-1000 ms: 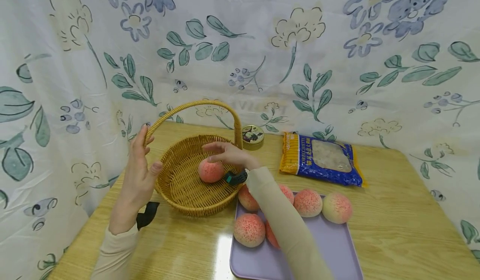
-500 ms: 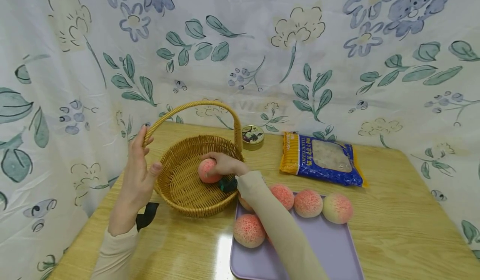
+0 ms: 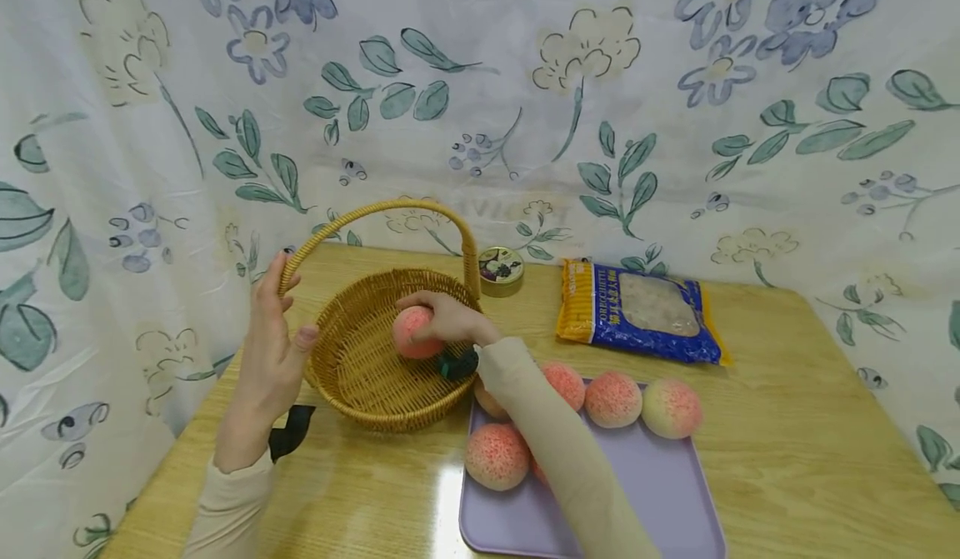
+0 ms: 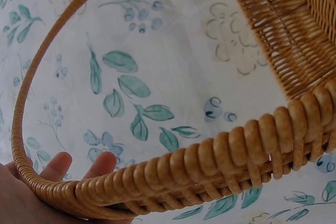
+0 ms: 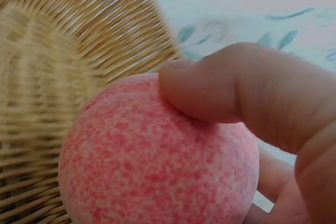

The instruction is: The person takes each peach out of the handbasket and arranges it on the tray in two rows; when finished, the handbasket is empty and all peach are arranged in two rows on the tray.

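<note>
A round pink peach [image 3: 412, 336] is inside the wicker basket [image 3: 360, 405]. My right hand [image 3: 452, 319] reaches in from the right and holds this peach. In the right wrist view the thumb [image 5: 210, 85] presses on the peach's [image 5: 157, 166] speckled side, other fingers partly hidden behind it. My left hand [image 3: 270, 359] is at the left foot of the basket's arched handle [image 3: 405, 205], fingers bent round it, thumb apart. Two of its fingertips [image 4: 102, 163] stick out past the handle [image 4: 31, 174] in the left wrist view.
To the right of the basket, a lilac tray [image 3: 652, 492] bears several more peaches [image 3: 497, 457], some partly covered by my right sleeve. A blue and yellow orecchiette bag [image 3: 645, 309] lies behind the tray. Near the basket's back right stands a round tin [image 3: 501, 272]. A floral curtain [image 3: 525, 126] hangs behind the table.
My right hand, earlier loosely over the peach, has lowered and taken hold of it; the peach now sits slightly higher. The left hand stays at the handle. The head view has shifted slightly.
</note>
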The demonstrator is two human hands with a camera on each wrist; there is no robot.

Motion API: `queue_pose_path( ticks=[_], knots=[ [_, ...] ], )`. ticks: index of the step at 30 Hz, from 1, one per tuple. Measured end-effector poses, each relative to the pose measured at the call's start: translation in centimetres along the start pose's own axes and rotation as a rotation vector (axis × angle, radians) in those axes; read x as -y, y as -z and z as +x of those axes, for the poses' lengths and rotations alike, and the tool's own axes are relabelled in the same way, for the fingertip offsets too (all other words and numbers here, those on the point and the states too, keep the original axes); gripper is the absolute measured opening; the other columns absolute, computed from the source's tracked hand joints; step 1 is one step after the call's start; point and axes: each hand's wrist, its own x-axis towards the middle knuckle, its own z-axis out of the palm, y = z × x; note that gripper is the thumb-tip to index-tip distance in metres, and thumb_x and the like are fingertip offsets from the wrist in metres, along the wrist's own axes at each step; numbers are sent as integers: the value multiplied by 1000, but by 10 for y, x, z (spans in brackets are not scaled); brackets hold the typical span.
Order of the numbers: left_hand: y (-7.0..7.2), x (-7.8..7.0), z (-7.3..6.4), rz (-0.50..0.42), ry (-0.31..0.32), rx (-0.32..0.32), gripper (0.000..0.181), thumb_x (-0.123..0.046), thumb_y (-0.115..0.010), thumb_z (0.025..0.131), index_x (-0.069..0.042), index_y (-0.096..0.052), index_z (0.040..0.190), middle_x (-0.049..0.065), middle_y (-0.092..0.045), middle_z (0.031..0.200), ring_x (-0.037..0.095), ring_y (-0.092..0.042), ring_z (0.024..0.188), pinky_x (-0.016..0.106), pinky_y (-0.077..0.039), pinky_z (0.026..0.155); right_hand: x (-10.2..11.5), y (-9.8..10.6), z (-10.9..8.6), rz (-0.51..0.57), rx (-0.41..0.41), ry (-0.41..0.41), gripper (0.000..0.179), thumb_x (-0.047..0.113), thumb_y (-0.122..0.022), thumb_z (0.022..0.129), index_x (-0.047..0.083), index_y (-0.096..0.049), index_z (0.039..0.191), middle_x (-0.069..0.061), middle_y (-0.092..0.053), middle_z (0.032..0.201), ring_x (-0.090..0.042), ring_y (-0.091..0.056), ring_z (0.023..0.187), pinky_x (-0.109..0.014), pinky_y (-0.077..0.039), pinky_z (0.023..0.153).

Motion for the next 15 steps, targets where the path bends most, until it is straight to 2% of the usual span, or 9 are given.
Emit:
queue_pose_path(
  ticks=[6,11,15],
  knots=[
    [-3,1,-1,-27,6,3,86,-63,-36,97,-5,-10,154,24,-19,155,49,-32,132,68,-26,104,12,20,-29,78,-20,33,55,12,-68,90,20,-49,141,-5,-49,143,-24,-54,122,-35,-51,91],
    [-3,1,-2,-23,12,6,86,-63,-36,97,-6,-9,155,23,-18,156,49,-32,133,67,-26,105,11,36,-70,230,-52,64,57,5,-66,90,17,-47,142,-6,-46,145,-26,-52,124,-39,-50,95],
    [-1,0,1,-21,-4,-10,85,-62,-37,97,-5,-11,154,23,-19,156,48,-33,132,65,-26,106,6,49,-110,272,-107,89,58,5,-66,88,16,-47,142,-7,-46,146,-26,-54,121,-38,-50,94]
  ],
)
